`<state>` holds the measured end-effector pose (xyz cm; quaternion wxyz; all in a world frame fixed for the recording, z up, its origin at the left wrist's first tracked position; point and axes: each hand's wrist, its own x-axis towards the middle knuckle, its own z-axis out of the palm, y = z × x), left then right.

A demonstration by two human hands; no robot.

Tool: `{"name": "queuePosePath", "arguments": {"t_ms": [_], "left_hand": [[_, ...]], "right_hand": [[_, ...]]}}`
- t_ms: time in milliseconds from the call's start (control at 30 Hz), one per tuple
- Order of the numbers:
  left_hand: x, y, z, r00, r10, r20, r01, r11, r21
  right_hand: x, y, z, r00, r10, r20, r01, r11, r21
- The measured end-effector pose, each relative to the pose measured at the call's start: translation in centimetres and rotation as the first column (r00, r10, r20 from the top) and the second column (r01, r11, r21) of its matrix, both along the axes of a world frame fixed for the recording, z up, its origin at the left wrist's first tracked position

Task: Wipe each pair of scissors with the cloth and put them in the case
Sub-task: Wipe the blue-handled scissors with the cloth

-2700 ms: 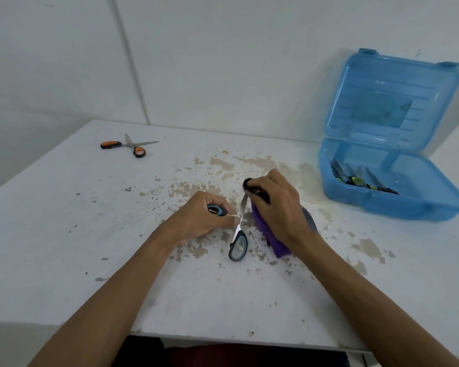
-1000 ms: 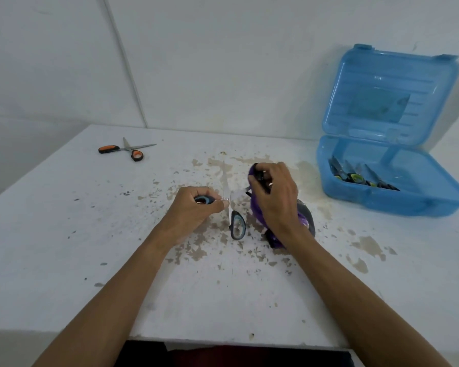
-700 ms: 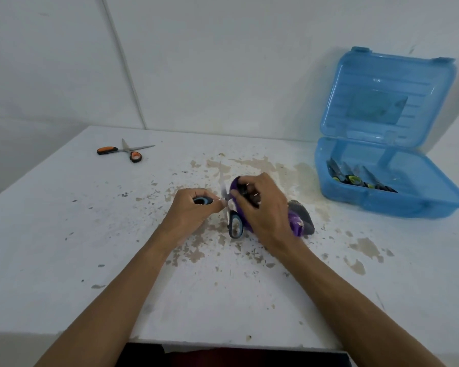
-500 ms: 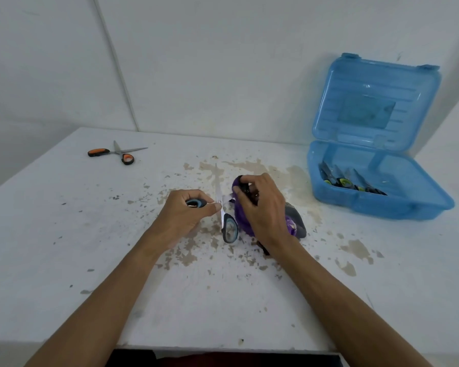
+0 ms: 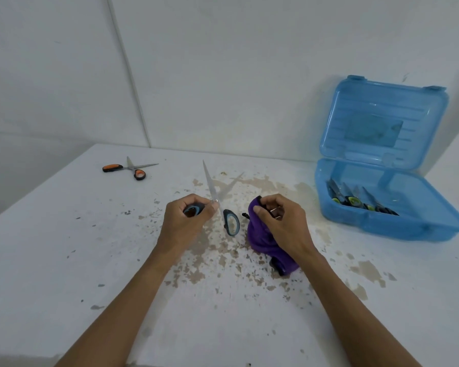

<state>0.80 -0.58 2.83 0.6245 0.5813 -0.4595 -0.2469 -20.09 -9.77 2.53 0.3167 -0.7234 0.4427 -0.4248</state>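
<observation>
The left hand [image 5: 188, 221] grips one loop of the blue-handled scissors [image 5: 227, 215] over the middle of the counter [image 5: 64, 247], blades splayed, probably to bare their inner edges for the purple cloth [image 5: 260, 234] bunched in the curled right hand [image 5: 284, 223], with the open case [image 5: 382, 229] near on the right.

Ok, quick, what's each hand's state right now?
Left hand: grips one handle of the blue-handled scissors.
Right hand: holds the bunched purple cloth, apart from the scissors.
</observation>
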Motion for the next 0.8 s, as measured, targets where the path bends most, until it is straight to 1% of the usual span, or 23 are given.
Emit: {"name": "queuePosePath", "arguments": {"t_ms": [33,100,133,200,267,333,400,467,533,567,667,800], "left_hand": [[0.1,0.0,-0.1,0.995,0.042,0.093,-0.037,0.998,-0.055],[0.2,0.0,-0.4,0.949,0.148,0.279,-0.098,0.978,-0.183],[0.2,0.0,-0.6,0.921,0.189,0.342,-0.111,0.966,-0.234],[0.4,-0.2,-0.8,0.893,0.217,0.394,-0.112,0.955,-0.273],[0.3,-0.2,-0.9,0.914,0.188,0.360,-0.099,0.963,-0.251],[0.2,-0.3,-0.8,0.954,0.142,0.262,-0.091,0.976,-0.199],[0.1,-0.3,-0.7,0.981,0.100,0.166,-0.079,0.988,-0.134],[0.0,-0.3,-0.6,0.995,0.057,0.083,-0.050,0.996,-0.078],[-0.2,-0.3,-0.5,1.000,0.024,-0.008,-0.024,0.999,-0.034],[-0.4,-0.3,-0.4,0.999,0.013,-0.043,-0.013,1.000,-0.019],[-1.1,-0.2,-0.3,0.995,-0.016,-0.101,0.016,1.000,0.005],[-1.4,-0.2,-0.1,0.991,-0.058,-0.122,0.060,0.998,0.009]], "right_hand": [[0.1,0.1,0.0,1.000,0.004,-0.003,-0.004,1.000,-0.014],[0.2,0.2,0.0,1.000,0.021,0.014,-0.020,1.000,-0.016],[0.2,0.3,0.0,0.999,0.029,0.018,-0.029,1.000,-0.012],[0.2,0.3,0.1,0.999,0.040,0.018,-0.040,0.999,-0.010],[0.2,0.6,0.1,0.998,0.051,0.023,-0.051,0.999,-0.014],[0.5,0.9,-0.1,0.999,0.041,0.007,-0.040,0.998,-0.053],[0.8,1.2,-0.3,0.999,-0.023,-0.038,0.018,0.990,-0.142],[1.2,1.4,-0.1,0.997,-0.075,-0.033,0.065,0.967,-0.246],[1.5,1.9,0.4,0.998,-0.055,-0.015,0.048,0.952,-0.302],[1.7,2.3,0.6,1.000,-0.011,-0.007,0.008,0.957,-0.291],[2.4,3.4,0.9,0.988,0.149,0.044,-0.138,0.973,-0.184],[2.8,3.5,0.7,0.977,0.190,0.097,-0.178,0.976,-0.125]]}}
